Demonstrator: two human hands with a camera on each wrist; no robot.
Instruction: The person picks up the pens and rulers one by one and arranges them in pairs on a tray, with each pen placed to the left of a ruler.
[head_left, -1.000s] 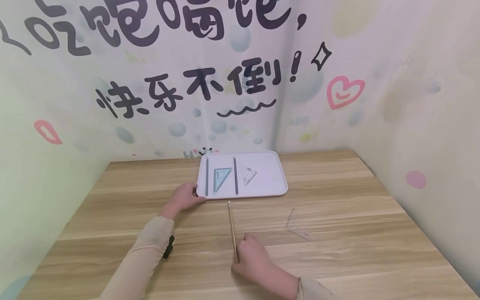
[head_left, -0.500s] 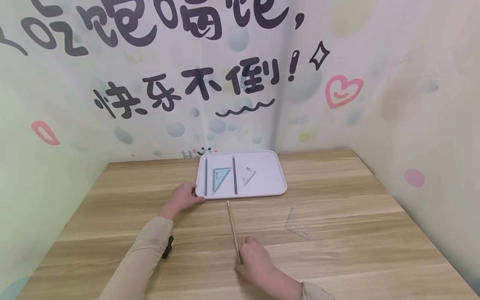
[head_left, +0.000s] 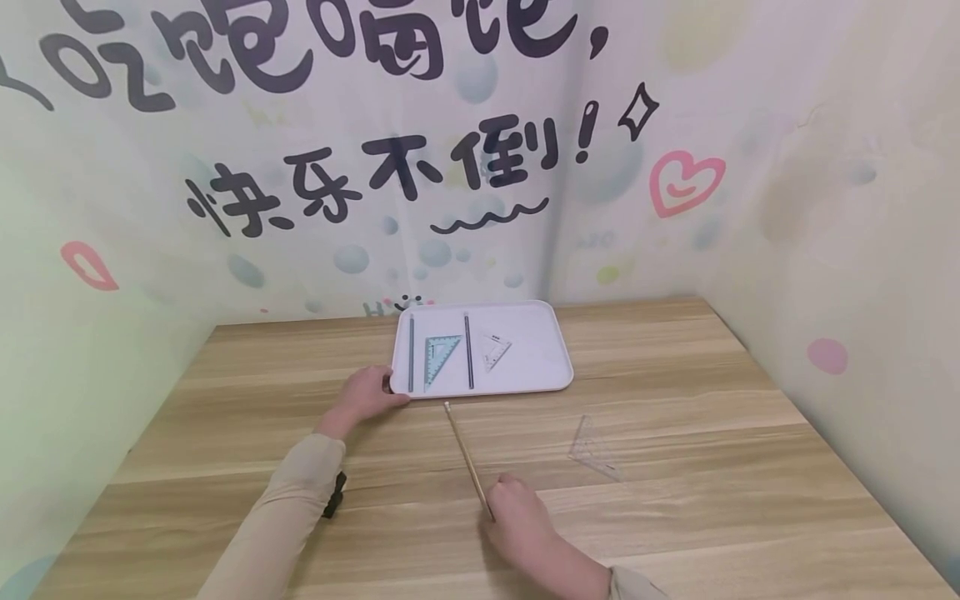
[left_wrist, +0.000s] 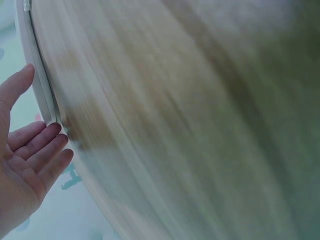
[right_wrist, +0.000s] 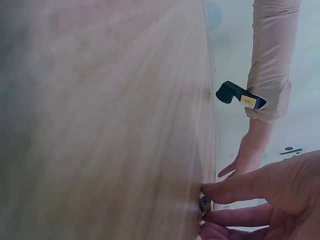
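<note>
My left hand point(head_left: 367, 392) rests at the front left corner of the white tray point(head_left: 536, 350), thumb along the front edge and fingers at the side. The left wrist view shows its fingers fairly straight against the tray's edge. In the tray lie two dark pencils, a blue pencil point(head_left: 411, 354) and a black pencil point(head_left: 469, 352), with a blue set square point(head_left: 440, 358) between them and a small clear set square point(head_left: 497, 352) to the right. My right hand point(head_left: 517, 521) pinches the near end of a gold-coloured pencil point(head_left: 467, 454) between thumb and fingers; its eraser end points toward the tray.
A transparent set square point(head_left: 594, 450) lies on the wooden table point(head_left: 712, 500), right of the held pencil. A black camera mount point(right_wrist: 235, 94) sits on the left sleeve. The printed wall point(head_left: 480, 250) stands close behind the tray.
My right hand has shifted slightly rightward with the gold-coloured pencil. The pencil has turned, its eraser end swinging left. My left hand stays at the tray corner.
</note>
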